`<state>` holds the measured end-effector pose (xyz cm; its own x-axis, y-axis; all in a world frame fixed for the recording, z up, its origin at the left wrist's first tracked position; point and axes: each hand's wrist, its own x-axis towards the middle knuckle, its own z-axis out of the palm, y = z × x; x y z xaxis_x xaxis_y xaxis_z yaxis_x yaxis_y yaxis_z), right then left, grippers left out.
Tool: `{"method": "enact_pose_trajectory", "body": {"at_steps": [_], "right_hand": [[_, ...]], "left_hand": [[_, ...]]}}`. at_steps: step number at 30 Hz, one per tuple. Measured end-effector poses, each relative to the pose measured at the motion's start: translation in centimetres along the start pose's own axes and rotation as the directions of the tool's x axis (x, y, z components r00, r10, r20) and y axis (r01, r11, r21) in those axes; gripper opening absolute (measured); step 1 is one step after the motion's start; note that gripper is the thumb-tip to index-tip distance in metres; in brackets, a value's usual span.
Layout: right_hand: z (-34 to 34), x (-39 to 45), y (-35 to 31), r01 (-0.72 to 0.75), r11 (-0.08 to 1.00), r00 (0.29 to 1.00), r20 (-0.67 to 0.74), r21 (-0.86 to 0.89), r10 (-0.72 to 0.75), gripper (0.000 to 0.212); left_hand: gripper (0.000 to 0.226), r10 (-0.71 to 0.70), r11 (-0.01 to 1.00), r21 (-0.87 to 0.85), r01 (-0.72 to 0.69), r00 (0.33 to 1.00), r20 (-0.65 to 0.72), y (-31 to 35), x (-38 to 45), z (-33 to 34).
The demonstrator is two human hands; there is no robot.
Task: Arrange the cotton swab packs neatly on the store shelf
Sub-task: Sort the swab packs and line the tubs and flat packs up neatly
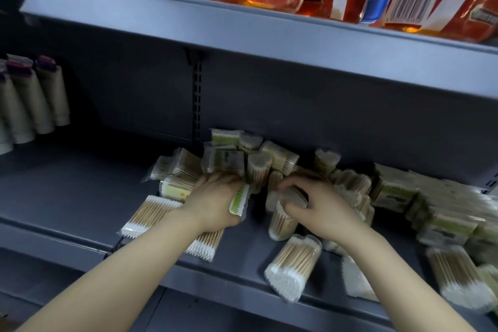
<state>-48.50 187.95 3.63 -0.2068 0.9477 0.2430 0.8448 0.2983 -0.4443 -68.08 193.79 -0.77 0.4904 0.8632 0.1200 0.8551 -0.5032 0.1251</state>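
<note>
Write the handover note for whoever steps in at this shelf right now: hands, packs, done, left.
Left hand: grips a flat green-edged swab pack, over the flat packs at the pile's left.
Right hand: fingers curled round a clear round swab tub at the pile's middle.
Packs: jumbled heap against the shelf's back wall; several round tubs lie tipped near the shelf's front edge; boxed packs piled at right.
Done: no neat row visible yet.
Left: sort by type, stand upright, line up.

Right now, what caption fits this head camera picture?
Two hands sort jumbled swab packs on a grey shelf.
</note>
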Motion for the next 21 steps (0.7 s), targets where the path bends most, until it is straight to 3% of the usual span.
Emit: {"method": "enact_pose_trajectory", "body": {"at_steps": [13,21], "right_hand": [[0.4,-0.5,-0.3,-0.069,0.998,0.998,-0.018,-0.015,0.068,0.026],[0.2,-0.5,0.0,-0.053,0.998,0.998,-0.047,-0.016,0.052,0.025]], "left_hand": [[0.076,-0.007,0.997,0.080,-0.002,0.992,0.122,0.8,1.7,-0.2],[0.077,0.039,0.999,-0.010,-0.039,0.998,0.046,1.6,2.0,-0.3]]}}
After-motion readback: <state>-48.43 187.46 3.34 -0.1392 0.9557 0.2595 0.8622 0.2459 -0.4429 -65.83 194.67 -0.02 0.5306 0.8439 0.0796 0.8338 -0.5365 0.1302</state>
